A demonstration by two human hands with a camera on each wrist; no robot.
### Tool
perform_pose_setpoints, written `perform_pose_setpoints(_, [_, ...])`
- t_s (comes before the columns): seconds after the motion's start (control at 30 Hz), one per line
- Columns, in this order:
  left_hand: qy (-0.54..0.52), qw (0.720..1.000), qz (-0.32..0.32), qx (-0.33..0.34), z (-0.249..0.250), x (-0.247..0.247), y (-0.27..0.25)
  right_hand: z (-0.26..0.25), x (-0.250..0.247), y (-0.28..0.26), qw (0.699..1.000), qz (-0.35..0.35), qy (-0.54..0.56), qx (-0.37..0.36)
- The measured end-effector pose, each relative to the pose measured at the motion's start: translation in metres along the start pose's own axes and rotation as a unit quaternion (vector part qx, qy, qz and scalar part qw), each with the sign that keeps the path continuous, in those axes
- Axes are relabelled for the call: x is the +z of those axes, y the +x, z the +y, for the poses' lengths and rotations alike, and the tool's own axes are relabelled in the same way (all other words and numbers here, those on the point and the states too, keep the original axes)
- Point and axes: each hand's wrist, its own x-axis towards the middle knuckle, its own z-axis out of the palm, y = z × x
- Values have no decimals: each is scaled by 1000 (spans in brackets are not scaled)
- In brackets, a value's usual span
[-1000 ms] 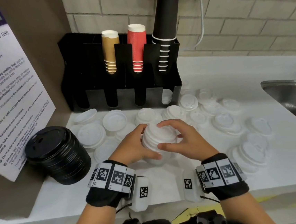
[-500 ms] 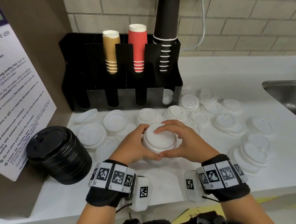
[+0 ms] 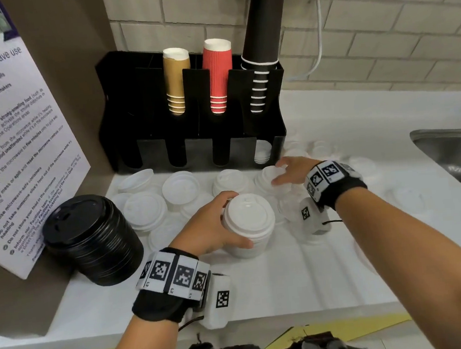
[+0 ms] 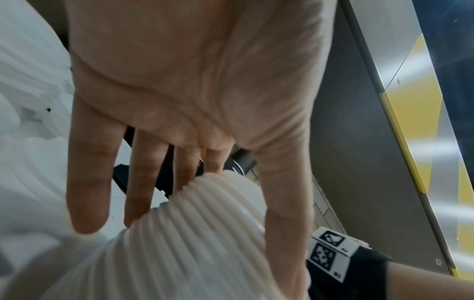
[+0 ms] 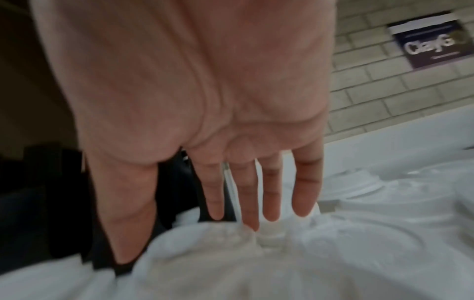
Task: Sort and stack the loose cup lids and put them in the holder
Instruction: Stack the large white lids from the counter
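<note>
My left hand [image 3: 223,224] grips a tall stack of white lids [image 3: 249,220] standing on the counter, thumb in front and fingers behind. The left wrist view shows the ribbed lid stack [image 4: 179,253] between thumb and fingers of that left hand [image 4: 205,213]. My right hand [image 3: 278,173] reaches over loose white lids [image 3: 266,180] just in front of the black holder [image 3: 121,106]. In the right wrist view the right hand [image 5: 195,233] has straight spread fingers [image 5: 252,219], tips on a blurred white lid [image 5: 231,243]. Several more loose white lids [image 3: 181,187] lie along the holder's front.
The holder carries gold [image 3: 176,81], red [image 3: 217,74] and black [image 3: 262,39] cup stacks, with a few white lids in its right front slot [image 3: 262,154]. A black lid stack [image 3: 89,238] lies at the left by a notice board [image 3: 9,145]. A steel sink [image 3: 458,158] is at the right.
My right hand has let go of the white lid stack and moved back and right over the loose lids. My left hand still holds the stack, now alone.
</note>
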Motion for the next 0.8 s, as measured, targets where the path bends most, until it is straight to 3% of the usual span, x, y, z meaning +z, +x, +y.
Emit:
perform_pose_setpoints(0.17, [2,1000,1,-6,-2,1,2,-7,6,7,998,-5,-58,-21])
perform_pose_setpoints(0.43, [7,1000,1,-14,1,1,4,-4,-4,2,998,1,-49,-43])
perform_pose_setpoints(0.53, [11,1000,0,-18,1,0,4,10,-27,-3,998,29,-55,-19])
perform_pose_setpoints(0.63, [18,1000,-1,-20,2,1,4,17,-35,-7,990,64,-127,23])
perform_pose_setpoints(0.8, [21,1000,0,-18,2,1,3,-10,-14,-7,991,16,-110,-71])
